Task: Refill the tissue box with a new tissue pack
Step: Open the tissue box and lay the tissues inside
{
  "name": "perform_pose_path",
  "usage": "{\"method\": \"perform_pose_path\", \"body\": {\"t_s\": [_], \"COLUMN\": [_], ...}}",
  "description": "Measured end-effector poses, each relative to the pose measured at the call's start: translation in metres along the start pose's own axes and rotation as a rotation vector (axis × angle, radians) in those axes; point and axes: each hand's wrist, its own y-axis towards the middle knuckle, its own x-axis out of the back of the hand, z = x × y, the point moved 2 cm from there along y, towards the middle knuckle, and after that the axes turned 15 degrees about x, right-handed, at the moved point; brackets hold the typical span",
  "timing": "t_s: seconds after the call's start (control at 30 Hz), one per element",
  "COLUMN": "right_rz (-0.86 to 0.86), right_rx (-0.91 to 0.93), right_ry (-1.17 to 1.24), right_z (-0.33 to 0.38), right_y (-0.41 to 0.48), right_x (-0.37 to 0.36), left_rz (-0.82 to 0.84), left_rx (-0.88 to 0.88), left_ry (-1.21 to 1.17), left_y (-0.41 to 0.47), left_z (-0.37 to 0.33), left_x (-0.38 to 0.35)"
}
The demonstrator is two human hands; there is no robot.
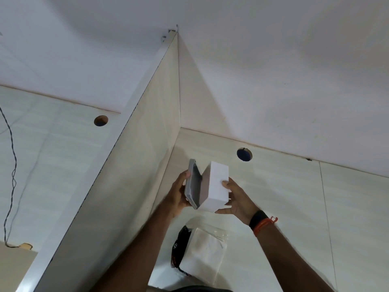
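Two bare hands hold a white tissue box [216, 186] above a pale table [284, 197], in the corner where a partition [143, 165] meets the white wall [273, 81]. The left hand [179, 192] curls its grip around the grey hinged lid [192, 184], which stands swung open from the box. The right hand [237, 200] clamps the white body, thumb on the near face and fingers underneath. Nearer the camera a tissue pack [205, 257] in clear wrap lies flat on the table, apart from the box, with a black object [181, 247] just beside its left edge. The right wrist wears a black band [259, 218] and an orange thread [266, 224]. A round cable hole [244, 154] pierces the table behind the box; a second hole [101, 120] shows beyond the partition, where a thin cord [11, 165] hangs.
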Motion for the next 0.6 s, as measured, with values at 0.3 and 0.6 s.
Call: {"method": "perform_pose_path", "body": {"t_s": [0.3,0.6], "right_rz": [-0.182,-0.508], "right_rx": [0.023,-0.061], "right_ry": [-0.076,-0.128], "right_z": [-0.007,-0.051], "right_y": [0.003,0.005], "right_x": [0.02,0.04], "left_rz": [0.172,0.014], "left_rx": [-0.001,0.04], "left_ry": [-0.358,-0.48], "left_y": [0.01,0.01], "left_z": [-0.001,0.02], "left_x": [0.004,0.031]}}
